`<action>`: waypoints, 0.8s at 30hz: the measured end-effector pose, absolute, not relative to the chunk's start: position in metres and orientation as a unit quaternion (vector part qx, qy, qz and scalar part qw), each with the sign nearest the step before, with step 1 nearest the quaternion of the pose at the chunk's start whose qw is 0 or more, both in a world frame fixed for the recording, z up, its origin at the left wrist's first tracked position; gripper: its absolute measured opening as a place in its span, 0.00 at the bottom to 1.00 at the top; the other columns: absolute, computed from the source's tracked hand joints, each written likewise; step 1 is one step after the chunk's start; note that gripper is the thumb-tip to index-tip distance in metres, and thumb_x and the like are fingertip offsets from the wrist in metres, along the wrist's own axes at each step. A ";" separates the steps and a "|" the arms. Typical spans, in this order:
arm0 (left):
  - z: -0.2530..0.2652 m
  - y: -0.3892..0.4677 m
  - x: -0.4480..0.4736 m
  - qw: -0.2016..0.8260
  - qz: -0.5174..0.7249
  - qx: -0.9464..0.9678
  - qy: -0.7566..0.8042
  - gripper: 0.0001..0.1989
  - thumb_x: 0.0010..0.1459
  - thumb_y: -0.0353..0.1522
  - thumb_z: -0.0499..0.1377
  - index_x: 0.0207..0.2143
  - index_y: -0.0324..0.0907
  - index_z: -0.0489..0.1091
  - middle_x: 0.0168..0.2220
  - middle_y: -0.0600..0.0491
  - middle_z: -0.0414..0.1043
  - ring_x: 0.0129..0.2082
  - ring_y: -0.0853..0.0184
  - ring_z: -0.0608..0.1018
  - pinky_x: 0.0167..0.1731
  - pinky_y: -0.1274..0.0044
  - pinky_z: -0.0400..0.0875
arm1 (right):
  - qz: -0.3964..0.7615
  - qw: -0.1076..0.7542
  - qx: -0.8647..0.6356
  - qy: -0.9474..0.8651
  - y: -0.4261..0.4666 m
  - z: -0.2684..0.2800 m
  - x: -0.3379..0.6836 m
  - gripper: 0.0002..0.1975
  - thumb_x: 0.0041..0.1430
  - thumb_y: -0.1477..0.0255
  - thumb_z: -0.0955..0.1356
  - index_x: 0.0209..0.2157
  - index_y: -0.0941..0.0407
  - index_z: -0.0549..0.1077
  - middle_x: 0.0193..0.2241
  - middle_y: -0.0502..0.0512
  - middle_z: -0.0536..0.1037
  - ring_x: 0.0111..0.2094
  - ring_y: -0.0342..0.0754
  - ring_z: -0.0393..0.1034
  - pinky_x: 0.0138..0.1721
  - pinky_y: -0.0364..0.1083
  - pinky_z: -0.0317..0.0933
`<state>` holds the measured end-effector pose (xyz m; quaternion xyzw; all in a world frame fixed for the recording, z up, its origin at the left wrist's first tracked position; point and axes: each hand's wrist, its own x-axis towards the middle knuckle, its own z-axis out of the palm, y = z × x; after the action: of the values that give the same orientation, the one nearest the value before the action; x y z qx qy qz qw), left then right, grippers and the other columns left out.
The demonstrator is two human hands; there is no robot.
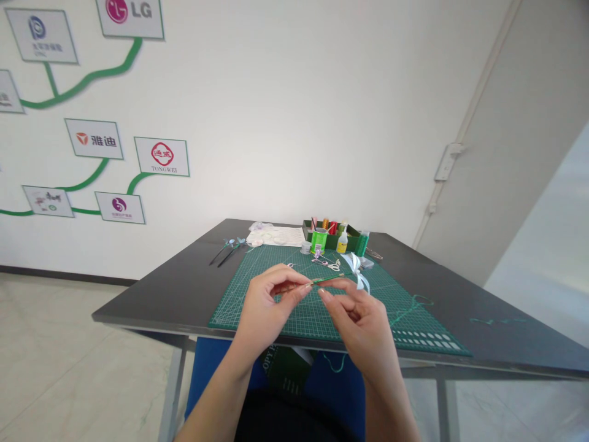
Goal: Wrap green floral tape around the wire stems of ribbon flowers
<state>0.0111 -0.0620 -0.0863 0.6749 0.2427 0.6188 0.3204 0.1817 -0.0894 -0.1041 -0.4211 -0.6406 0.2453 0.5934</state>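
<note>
Between the thumb and fingertips of my left hand (271,304) is one end of a thin green stem (329,279), held nearly level above the mat. Pale blue-white ribbon-like petals (356,270) are at its other end, to the right. My right hand (361,313) is just below the stem, its index finger along it and its other fingers curled. Its thumb tip is close to the index fingertip; what they pinch is too small to make out. Loose green thread (411,309) lies on the mat beside this hand, partly hidden by it.
A green cutting mat (243,294) covers the middle of the dark table (184,288). Behind are small scissors (334,266), a green can (319,240), a glue bottle (342,241) and a box of supplies (353,238). Finished-looking blue flowers (234,244) lie at the left.
</note>
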 end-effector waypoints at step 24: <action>-0.084 -0.064 0.012 0.379 0.615 0.648 0.242 0.05 0.59 0.32 0.69 0.31 0.39 0.79 0.28 0.55 0.72 0.23 0.73 0.72 0.25 0.81 0.67 | 0.280 0.600 -0.387 -0.642 -0.090 -0.104 0.180 0.17 0.68 0.61 0.70 0.41 0.60 0.83 0.16 0.42 0.56 0.18 0.39 0.43 0.19 0.43 0.37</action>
<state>0.0124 -0.0637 -0.0843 0.6478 0.2416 0.6150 0.3791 0.1795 -0.0901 -0.1036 -0.3866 -0.6422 0.2797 0.5999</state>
